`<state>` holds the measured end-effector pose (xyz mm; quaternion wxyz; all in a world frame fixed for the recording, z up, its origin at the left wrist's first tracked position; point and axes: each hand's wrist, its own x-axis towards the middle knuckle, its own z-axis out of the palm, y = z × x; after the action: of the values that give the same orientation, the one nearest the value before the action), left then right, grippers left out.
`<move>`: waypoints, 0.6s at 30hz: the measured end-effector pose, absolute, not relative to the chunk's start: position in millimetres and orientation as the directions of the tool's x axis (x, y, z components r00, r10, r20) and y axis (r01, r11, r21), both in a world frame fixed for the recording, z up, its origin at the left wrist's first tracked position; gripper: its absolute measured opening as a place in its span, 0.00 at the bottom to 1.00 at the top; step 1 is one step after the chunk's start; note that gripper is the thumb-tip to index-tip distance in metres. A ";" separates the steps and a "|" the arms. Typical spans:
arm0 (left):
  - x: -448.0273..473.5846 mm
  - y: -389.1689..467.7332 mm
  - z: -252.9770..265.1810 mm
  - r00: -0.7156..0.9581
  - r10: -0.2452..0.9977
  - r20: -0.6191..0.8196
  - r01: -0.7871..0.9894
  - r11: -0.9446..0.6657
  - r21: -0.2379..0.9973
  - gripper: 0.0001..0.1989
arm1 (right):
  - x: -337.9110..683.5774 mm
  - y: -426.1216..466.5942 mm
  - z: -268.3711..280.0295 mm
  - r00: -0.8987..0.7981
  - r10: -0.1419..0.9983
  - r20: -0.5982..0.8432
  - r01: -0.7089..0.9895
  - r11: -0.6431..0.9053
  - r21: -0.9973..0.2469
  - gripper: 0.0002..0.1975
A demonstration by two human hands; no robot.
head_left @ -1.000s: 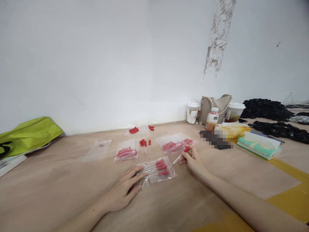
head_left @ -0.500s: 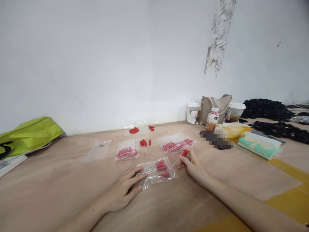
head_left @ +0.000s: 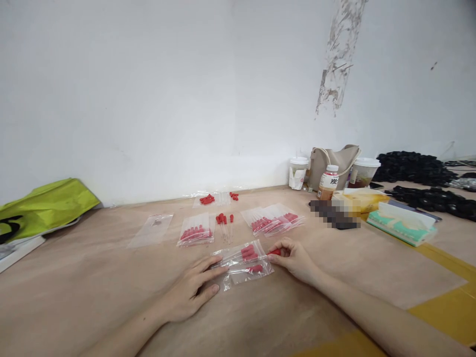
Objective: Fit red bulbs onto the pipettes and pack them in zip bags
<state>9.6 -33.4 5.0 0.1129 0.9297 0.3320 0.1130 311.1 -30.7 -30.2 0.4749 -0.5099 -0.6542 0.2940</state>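
Note:
A clear zip bag (head_left: 232,279) lies on the table in front of me, with several droppers inside, their red rubber bulbs toward its right end. My left hand (head_left: 191,292) rests on the bag's left end, fingers stretched out and apart, the fingertips touching the plastic. At the bag's right end, my right hand (head_left: 295,259) pinches a dropper by its red bulb (head_left: 274,252). That dropper's glass tube points left into the bag mouth; how far in is hard to make out. Beyond the bag lie loose droppers (head_left: 223,219), bulbs away from me.
Filled dropper bags lie at the left (head_left: 196,230) and right (head_left: 277,218). A flat clear bag (head_left: 150,230) is farther left. Loose red bulbs (head_left: 207,199) sit near the wall. At right stand a bottle (head_left: 328,183), cups, a tissue pack (head_left: 401,225) and a blurred dark object (head_left: 334,215).
My right hand has moved left and slightly down, bringing the dropper from beside the bag to its mouth, tube now level with the others. My left hand stays on the bag.

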 end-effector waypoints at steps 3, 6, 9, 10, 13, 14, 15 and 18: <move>9.4 -33.1 5.8 0.766 0.631 0.119 0.585 -0.762 0.276 0.19 | 311.5 -29.6 -28.3 -0.074 0.925 0.373 0.493 0.359 -0.792 0.09; 9.4 -33.0 5.4 0.775 0.619 0.126 0.575 -0.774 0.266 0.20 | 307.6 -32.1 -27.3 -0.140 0.931 0.337 0.489 0.361 -0.794 0.09; 9.6 -32.6 4.5 0.775 0.616 0.140 0.571 -0.778 0.264 0.20 | 302.4 -36.7 -28.0 -0.190 0.942 0.278 0.396 0.333 -0.856 0.11; 9.6 -32.5 4.4 0.775 0.616 0.141 0.571 -0.778 0.261 0.20 | 301.2 -38.2 -28.0 -0.202 0.941 0.273 0.359 0.331 -0.873 0.11; 9.6 -32.5 5.0 0.781 0.611 0.131 0.572 -0.784 0.241 0.20 | 299.9 -41.8 -25.7 -0.250 0.925 0.287 0.285 0.354 -0.891 0.12; 9.8 -32.7 5.5 0.783 0.609 0.125 0.573 -0.785 0.234 0.20 | 300.1 -42.7 -24.1 -0.277 0.918 0.285 0.261 0.357 -0.897 0.13; 10.0 -32.9 6.1 0.785 0.609 0.118 0.575 -0.786 0.227 0.20 | 300.3 -43.5 -22.3 -0.311 0.910 0.275 0.233 0.354 -0.906 0.14; 11.1 -33.6 7.7 0.782 0.615 0.097 0.588 -0.781 0.212 0.20 | 299.6 -45.6 -17.7 -0.366 0.903 0.227 0.157 0.300 -0.941 0.17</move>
<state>11.1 -33.6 7.7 0.0853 0.9402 0.3198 0.0807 299.6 -45.6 -17.7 0.4131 -0.3825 -0.6923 0.4514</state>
